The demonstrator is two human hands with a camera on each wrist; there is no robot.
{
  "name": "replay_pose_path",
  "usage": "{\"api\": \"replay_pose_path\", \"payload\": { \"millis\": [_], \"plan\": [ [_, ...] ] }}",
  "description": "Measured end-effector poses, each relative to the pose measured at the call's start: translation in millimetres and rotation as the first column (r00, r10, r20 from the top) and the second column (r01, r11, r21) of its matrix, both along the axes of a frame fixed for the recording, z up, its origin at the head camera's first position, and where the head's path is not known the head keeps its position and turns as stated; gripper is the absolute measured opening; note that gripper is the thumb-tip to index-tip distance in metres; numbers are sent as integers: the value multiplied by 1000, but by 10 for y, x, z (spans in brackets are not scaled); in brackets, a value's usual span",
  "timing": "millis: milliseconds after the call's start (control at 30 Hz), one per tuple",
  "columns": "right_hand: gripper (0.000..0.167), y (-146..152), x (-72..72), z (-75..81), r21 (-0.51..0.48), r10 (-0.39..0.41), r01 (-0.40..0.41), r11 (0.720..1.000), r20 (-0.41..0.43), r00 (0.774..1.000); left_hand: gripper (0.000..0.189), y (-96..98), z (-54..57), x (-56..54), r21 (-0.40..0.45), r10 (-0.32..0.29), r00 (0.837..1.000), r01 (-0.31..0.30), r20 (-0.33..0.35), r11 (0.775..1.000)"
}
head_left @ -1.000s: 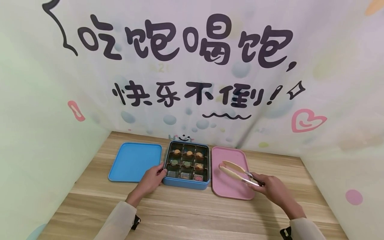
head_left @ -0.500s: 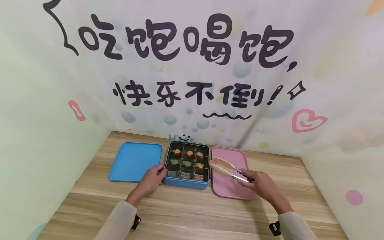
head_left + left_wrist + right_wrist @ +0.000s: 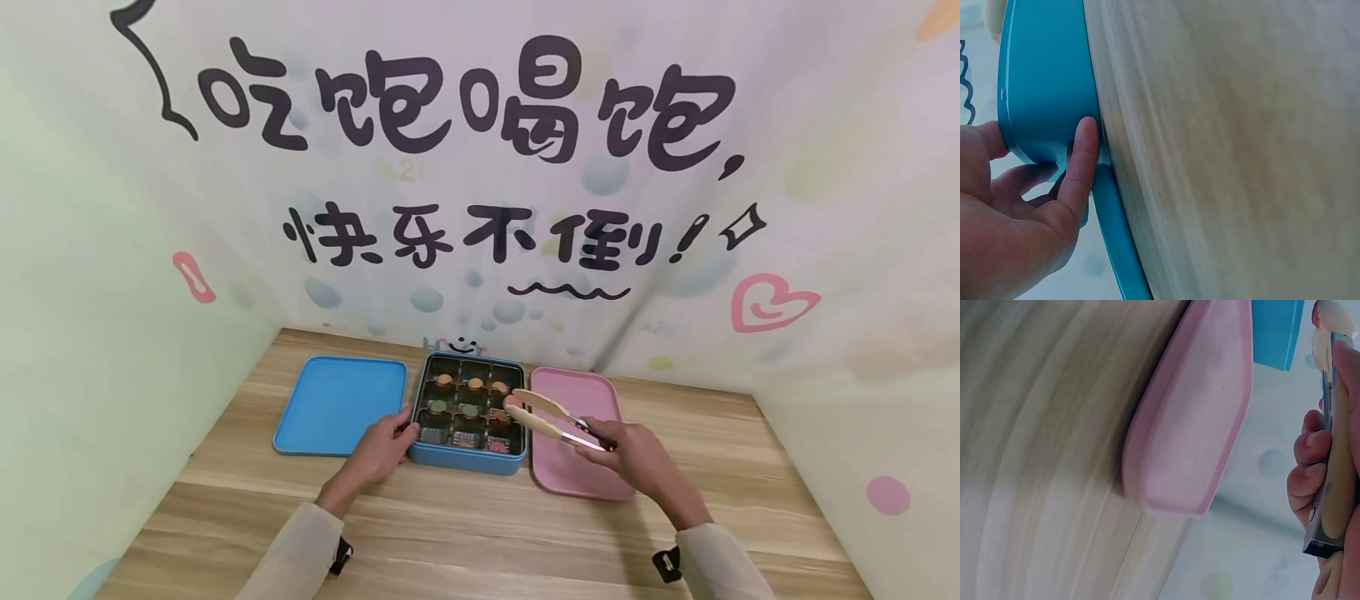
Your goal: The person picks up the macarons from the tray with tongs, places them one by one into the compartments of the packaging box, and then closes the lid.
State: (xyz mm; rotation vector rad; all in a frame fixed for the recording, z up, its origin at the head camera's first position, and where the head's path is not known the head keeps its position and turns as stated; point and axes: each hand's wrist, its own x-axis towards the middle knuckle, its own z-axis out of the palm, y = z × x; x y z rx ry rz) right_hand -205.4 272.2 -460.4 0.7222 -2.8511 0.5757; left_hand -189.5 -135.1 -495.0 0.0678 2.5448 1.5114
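A blue square box (image 3: 467,458) holds a dark divided insert with round tan and green pieces and a pink piece in a front compartment. My left hand (image 3: 378,454) grips the box's left front corner; in the left wrist view one finger (image 3: 1082,162) lies along its wall. Tongs (image 3: 551,421) with cream tips and metal arms are held in my right hand (image 3: 648,462). Their tips hover over the box's right side with a small pink piece (image 3: 513,402) between them. The right wrist view shows fingers (image 3: 1313,447) wrapped around the tongs' handle.
A pink tray (image 3: 577,475) stands to the right of the box, under the tongs. On the left lies a blue lid-like tray (image 3: 341,408). The wooden table (image 3: 480,533) runs back to a printed wall (image 3: 465,292).
My right hand has carried the tongs and the pink piece leftward from above the pink tray to the right side of the box. The left hand has stayed at the box corner.
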Motion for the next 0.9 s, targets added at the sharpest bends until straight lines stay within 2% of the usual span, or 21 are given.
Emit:
{"api": "replay_pose_path", "payload": {
  "millis": [333, 533, 667, 800, 900],
  "plan": [
    [49, -159, 4, 11, -1, 31, -31, 1000, 9, 999, 56, 18, 16, -10, -4, 1, 1000, -1, 0, 1000],
    [44, -257, -6, -43, -19, 87, -88, 996, -30, 996, 56, 18, 8, -9, -10, 7, 1000, -7, -2, 1000],
    [47, -337, -3, -57, -25, 111, -112, 993, -42, 993, 56, 20, 10, -6, -6, 7, 1000, -7, 0, 1000],
    [50, -427, 3, -53, 7, 120, -119, 993, -49, 992, 56, 17, 2, -4, -5, 9, 1000, -9, 1, 1000],
    [46, -503, 4, -47, 38, 126, -124, 992, -60, 990, 56, 12, -11, -9, -9, 11, 1000, -11, -3, 1000]
  ]
}}
